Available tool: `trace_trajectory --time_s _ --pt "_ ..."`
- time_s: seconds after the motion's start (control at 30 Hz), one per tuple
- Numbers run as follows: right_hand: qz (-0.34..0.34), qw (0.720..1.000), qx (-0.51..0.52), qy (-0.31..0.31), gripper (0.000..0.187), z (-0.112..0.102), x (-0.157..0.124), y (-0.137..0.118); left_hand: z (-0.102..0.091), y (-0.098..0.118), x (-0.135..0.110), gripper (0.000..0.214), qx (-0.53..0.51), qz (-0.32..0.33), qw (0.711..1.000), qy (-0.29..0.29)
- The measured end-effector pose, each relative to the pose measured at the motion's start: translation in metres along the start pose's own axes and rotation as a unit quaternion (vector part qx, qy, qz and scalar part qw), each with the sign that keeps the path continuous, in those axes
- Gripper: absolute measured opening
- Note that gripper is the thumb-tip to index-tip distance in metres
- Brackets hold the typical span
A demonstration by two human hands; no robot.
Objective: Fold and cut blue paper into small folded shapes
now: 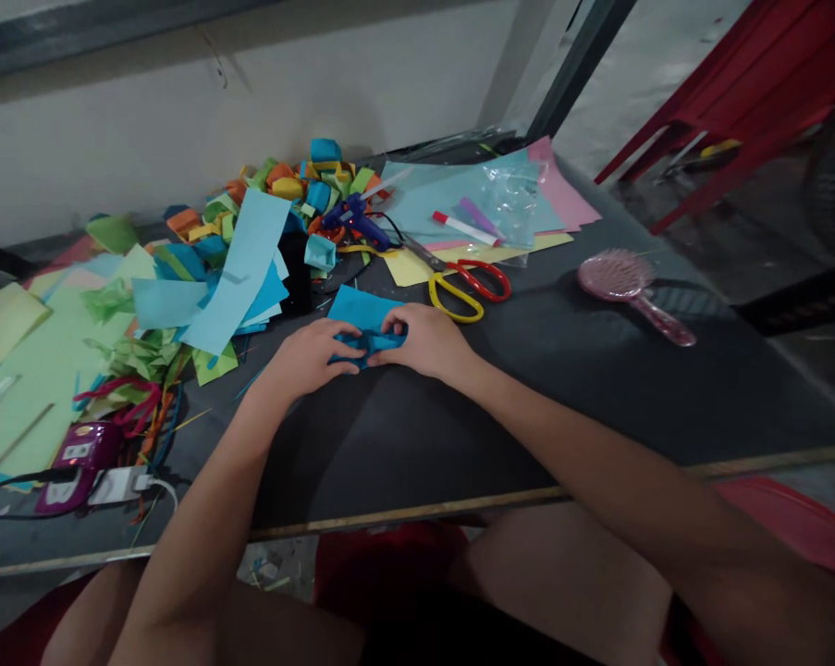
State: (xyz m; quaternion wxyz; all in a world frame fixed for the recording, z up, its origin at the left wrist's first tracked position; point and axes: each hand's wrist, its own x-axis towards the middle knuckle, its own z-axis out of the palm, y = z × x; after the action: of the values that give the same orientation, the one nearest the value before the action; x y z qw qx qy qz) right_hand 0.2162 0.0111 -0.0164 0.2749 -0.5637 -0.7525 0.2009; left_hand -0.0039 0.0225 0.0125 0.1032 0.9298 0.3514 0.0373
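Note:
A blue sheet of paper point(362, 310) lies on the dark table point(542, 388), partly folded at its near edge. My left hand point(313, 356) presses on the paper's left near corner with curled fingers. My right hand point(423, 340) grips the right part of the fold, fingers bent over it. Both hands touch each other's side of the same sheet. The folded part beneath my fingers is mostly hidden.
Red-and-yellow scissors point(467, 285) lie just beyond my right hand. A blue glue gun point(358, 222), a marker point(464, 228), a pile of coloured paper scraps point(202, 268) and a pink hairbrush point(629, 282) surround them. A purple device point(77, 458) with cables sits at the near left.

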Motion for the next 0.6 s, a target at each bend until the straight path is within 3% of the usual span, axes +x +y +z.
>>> trace_trajectory --time_s 0.27,0.4,0.47,0.6 --pt "0.052 0.994 -0.094 0.005 0.053 -0.016 0.008 0.023 -0.003 0.000 0.000 0.026 0.005 0.004 1.000 -0.023" --pt "0.075 0.992 -0.095 -0.036 0.048 -0.028 0.011 0.030 -0.005 0.001 0.000 0.026 0.005 0.016 1.000 -0.019" --pt "0.026 0.995 -0.084 -0.048 0.048 -0.033 0.012 0.031 -0.006 0.002 -0.001 0.029 -0.006 0.023 1.000 -0.013" --pt "-0.188 0.976 -0.082 -0.071 0.050 -0.039 0.012 0.033 -0.005 -0.003 -0.002 0.030 -0.031 0.027 0.999 -0.001"
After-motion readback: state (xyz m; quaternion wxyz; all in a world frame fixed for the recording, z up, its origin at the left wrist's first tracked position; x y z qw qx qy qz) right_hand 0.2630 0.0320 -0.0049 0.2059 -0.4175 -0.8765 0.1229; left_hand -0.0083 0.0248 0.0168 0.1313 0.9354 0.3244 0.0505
